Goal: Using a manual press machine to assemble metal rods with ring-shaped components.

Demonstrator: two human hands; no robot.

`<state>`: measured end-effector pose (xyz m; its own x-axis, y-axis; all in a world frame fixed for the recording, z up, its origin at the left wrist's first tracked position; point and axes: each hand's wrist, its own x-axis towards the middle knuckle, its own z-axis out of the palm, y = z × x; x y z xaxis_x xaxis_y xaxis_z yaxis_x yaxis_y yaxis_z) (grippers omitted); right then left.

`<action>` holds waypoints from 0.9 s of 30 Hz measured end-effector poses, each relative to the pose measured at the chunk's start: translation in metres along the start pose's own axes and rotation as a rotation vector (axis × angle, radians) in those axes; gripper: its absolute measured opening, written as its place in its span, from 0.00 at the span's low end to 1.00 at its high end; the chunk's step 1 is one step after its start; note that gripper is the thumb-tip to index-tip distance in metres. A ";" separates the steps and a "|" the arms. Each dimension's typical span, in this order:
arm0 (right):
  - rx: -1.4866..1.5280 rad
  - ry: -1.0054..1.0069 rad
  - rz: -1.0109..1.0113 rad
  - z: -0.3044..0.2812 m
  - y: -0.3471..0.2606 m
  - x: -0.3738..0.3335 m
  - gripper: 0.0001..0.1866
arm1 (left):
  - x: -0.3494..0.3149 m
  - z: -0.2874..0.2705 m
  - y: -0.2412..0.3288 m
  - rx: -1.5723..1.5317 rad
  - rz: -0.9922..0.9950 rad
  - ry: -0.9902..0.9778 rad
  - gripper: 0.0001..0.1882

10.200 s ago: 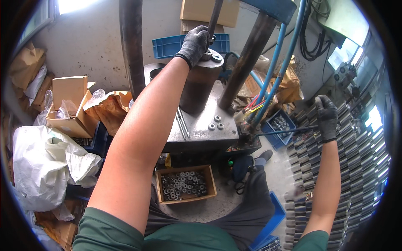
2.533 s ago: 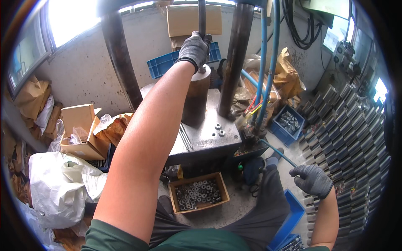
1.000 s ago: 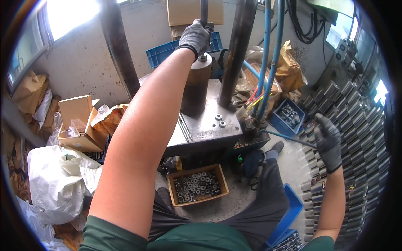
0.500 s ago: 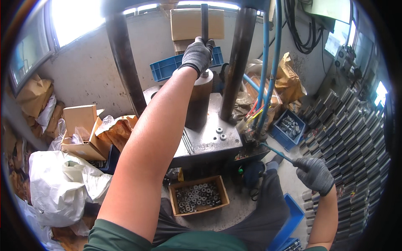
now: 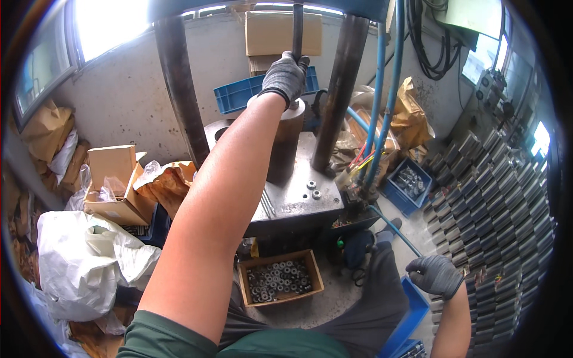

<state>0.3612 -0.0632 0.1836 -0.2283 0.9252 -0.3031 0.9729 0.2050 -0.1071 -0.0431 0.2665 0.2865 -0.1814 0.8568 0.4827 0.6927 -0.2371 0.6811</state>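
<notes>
On top of the press's dark cylinder (image 5: 285, 143), the gloved left hand (image 5: 285, 76) is clenched around a thin vertical rod (image 5: 297, 27).

The left hand sits as it did half a second ago, fingers wrapped on the rod just above the cylinder on the grey press table (image 5: 298, 200). The right hand (image 5: 436, 275) has dropped a little lower beside the stacked metal tubes (image 5: 507, 209); its fingers are curled, but whether it grasps the blue hose (image 5: 397, 230) I cannot tell. Below the table lies an open brown box of metal rings (image 5: 279, 280). A plain cardboard carton (image 5: 282, 33) sits behind the rod over a blue crate (image 5: 239, 98); an open brown carton (image 5: 113, 185) and a white sack (image 5: 89, 262) lie to the left.
</notes>
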 end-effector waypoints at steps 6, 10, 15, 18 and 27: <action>0.259 0.227 -0.045 -0.011 0.013 0.007 0.14 | 0.000 0.001 -0.002 0.009 0.009 0.004 0.25; 0.095 0.112 -0.129 -0.005 0.015 0.003 0.16 | 0.003 0.001 -0.003 0.015 0.020 0.007 0.25; 0.151 0.025 -0.051 -0.009 0.011 0.000 0.16 | 0.004 0.002 -0.001 0.030 0.007 -0.018 0.26; 0.247 0.162 -0.031 -0.013 0.004 0.002 0.16 | 0.003 0.000 -0.003 -0.004 -0.004 -0.009 0.26; 0.238 0.058 0.008 -0.012 0.005 0.000 0.17 | 0.005 0.001 -0.003 0.009 -0.007 -0.025 0.25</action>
<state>0.3669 -0.0582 0.1943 -0.2110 0.9447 -0.2511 0.9372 0.1226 -0.3266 -0.0455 0.2718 0.2861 -0.1695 0.8695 0.4639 0.6979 -0.2265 0.6794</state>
